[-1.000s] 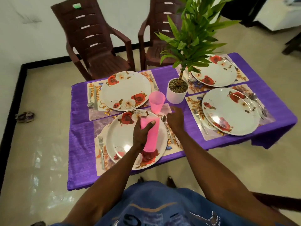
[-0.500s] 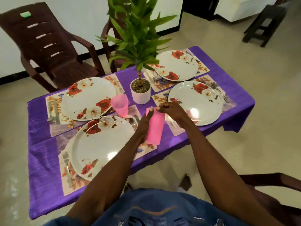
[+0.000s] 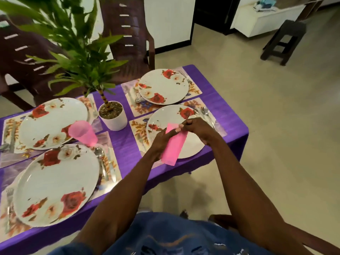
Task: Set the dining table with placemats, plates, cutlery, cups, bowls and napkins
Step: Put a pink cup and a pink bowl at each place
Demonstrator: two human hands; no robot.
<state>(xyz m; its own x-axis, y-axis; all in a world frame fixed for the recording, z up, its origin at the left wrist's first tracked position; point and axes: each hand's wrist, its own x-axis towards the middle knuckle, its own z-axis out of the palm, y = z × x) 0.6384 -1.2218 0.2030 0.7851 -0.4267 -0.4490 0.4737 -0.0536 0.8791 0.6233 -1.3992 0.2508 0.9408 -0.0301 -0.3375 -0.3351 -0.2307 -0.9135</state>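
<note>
Pink cups (image 3: pixel 173 142) are gripped stacked in the left hand (image 3: pixel 161 140) above the table's near edge; the right hand (image 3: pixel 197 128) pinches the top rim. One cup (image 3: pixel 82 132) stands placed; bowls and napkins seem missing.

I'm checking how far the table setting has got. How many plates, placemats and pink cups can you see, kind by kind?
Floral plates: 4, the nearest
Placemats: 4, one under each plate, e.g.
Pink cups: at least 2, one standing, and the cup or stack held by the left hand and right hand
Total: 10
</note>
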